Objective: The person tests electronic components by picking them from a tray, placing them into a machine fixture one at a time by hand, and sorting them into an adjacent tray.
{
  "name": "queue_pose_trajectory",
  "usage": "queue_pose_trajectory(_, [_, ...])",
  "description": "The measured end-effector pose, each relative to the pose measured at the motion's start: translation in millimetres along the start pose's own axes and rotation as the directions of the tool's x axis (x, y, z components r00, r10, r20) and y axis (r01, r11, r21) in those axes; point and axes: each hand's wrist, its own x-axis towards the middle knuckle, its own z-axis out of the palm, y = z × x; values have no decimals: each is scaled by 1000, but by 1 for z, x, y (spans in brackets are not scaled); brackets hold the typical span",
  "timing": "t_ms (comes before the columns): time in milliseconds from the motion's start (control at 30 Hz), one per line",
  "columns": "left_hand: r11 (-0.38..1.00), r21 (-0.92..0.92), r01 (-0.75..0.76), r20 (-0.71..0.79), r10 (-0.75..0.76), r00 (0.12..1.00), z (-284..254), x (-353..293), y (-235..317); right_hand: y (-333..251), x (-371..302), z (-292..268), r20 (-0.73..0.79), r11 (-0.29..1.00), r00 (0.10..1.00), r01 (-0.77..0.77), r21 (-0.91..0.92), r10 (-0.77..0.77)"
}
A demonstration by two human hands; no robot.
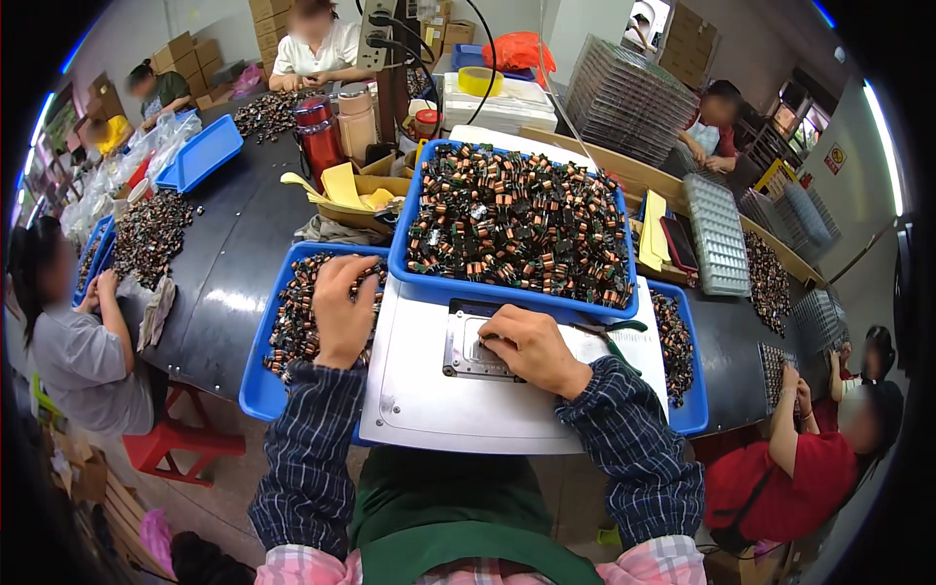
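Observation:
My left hand (345,310) hovers at the inner edge of the left blue tray (255,382). Its fingers are curved and apart from the thumb, with nothing visible between them. Small copper-wound coils (291,327) with dark ends fill that tray. My right hand (531,347) is closed in a pinch over a metal fixture (468,359) set into the white work plate (419,409). Whatever its fingertips hold is hidden. Behind both hands, a larger blue tray (507,296) heaped with the same coils rests on the plate's far part.
Dark-handled pliers (624,349) lie right of the fixture. Beyond them stands another blue tray (694,414) of coils. Yellow sheets (343,185), a red flask (318,141) and stacked clear trays (624,97) stand farther back. Several people work around the dark table (219,292).

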Motion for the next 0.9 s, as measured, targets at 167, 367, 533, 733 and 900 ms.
queue_pose_trajectory(167, [981,-19,-194,81,195,977,37,34,34,-2,7,-29,84,677,917,-347,650,389])
queue_pose_trajectory(367, [960,75,-271,210,250,945,61,34,40,26,10,-54,-76,350,793,-179,919,605])
queue_pose_trajectory(533, [961,29,-273,175,264,948,64,30,49,40,25,-60,-332,881,863,-229,414,380])
queue_pose_trajectory(733, [962,-68,-265,82,270,959,65,27,44,32,58,-41,-368,873,927,-118,-473,-75])
queue_pose_trajectory(900, [892,-443,88,145,-25,989,50,19,61,37,47,-44,-431,919,890,-38,-393,-147])
